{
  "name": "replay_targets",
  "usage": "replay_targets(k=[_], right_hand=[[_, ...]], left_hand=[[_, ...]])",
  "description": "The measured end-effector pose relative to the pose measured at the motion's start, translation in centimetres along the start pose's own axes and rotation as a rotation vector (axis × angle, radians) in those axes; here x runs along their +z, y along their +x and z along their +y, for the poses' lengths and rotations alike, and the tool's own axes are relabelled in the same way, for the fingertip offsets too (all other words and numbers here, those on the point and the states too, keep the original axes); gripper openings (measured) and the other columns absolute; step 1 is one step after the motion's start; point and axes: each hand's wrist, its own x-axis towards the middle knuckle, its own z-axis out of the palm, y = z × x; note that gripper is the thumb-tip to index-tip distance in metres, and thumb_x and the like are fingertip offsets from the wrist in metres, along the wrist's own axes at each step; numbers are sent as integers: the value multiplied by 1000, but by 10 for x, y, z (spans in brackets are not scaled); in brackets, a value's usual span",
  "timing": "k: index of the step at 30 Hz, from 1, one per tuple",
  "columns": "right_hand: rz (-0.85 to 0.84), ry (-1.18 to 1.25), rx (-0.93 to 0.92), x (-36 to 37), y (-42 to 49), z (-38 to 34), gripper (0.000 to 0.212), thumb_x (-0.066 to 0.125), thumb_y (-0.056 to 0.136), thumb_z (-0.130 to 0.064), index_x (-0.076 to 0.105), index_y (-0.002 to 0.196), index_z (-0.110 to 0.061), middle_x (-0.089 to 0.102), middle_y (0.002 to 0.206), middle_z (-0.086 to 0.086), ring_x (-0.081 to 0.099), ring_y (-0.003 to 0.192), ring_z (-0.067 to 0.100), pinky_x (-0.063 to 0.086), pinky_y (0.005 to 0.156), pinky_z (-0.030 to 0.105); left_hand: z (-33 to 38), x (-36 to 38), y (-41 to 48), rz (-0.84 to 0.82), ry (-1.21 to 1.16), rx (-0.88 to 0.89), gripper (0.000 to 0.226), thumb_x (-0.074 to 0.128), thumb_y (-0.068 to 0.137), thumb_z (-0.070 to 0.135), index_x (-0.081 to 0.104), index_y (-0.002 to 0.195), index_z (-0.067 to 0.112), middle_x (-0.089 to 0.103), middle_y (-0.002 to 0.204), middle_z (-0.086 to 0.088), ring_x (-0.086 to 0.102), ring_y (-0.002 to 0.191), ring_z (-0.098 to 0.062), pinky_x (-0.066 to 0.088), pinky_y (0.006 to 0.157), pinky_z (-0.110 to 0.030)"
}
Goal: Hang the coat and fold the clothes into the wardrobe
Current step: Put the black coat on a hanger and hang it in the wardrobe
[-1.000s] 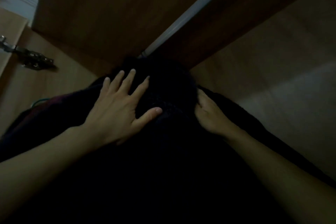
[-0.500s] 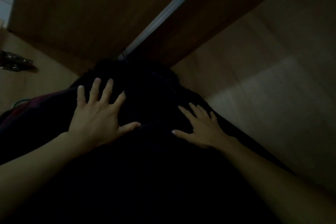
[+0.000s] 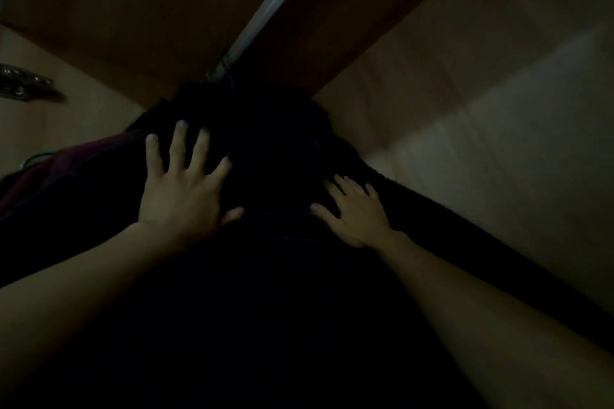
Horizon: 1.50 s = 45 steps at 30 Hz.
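- The dark coat fills centre frame, hanging from the rail.
- Left hand and right hand press it flat, fingers spread, gripping nothing.
- Best to smooth outward evenly so the shoulders sit level.

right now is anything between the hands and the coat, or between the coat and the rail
Nothing visible. The left hand and right hand lie flat, fingers spread, directly on the dark coat, whose top meets the rail. Whether it hangs there is too dark to tell.
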Motion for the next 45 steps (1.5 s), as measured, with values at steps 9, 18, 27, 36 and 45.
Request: replay_targets(k=[9,18,27,36,45], right_hand=[[92,-245,308,-30,-47,-6,78,7,88,-78,15,154,-36,0,165,8,-3,148,38,-4,113,67],[57,277,235,-25,-57,4,89,20,77,-89,16,153,-43,3,165,-2,12,148,28,19,117,56],[-70,436,195,1,-42,-11,104,23,61,-100,19,150,-46,5,164,-8,6,150,24,13,118,58],[-3,153,119,-55,-83,2,107,32,61,-93,11,153,-42,5,164,-5,-3,150,20,0,118,58],[52,147,66,-104,-92,-5,95,35,69,-91,21,149,-43,19,162,-3,14,148,18,11,118,56]], left_hand=[[0,-6,-7,117,-110,-10,105,6,71,85,29,152,24,4,165,-18,-8,150,-45,4,113,-69],[-4,-12,-26,132,-241,-25,114,0,63,99,-5,156,34,-13,165,-14,-14,148,-48,-1,109,-75],[8,-4,-23,-58,-91,-51,122,33,66,97,-14,155,28,-28,160,-20,-27,142,-53,1,109,-78],[-3,-52,-37,-65,-293,-7,127,13,53,98,-22,154,29,-23,163,-15,-23,146,-46,-3,114,-71],[-22,-79,-70,-72,-358,36,126,4,54,99,-29,151,27,-23,163,-14,-21,149,-41,-4,117,-66]])
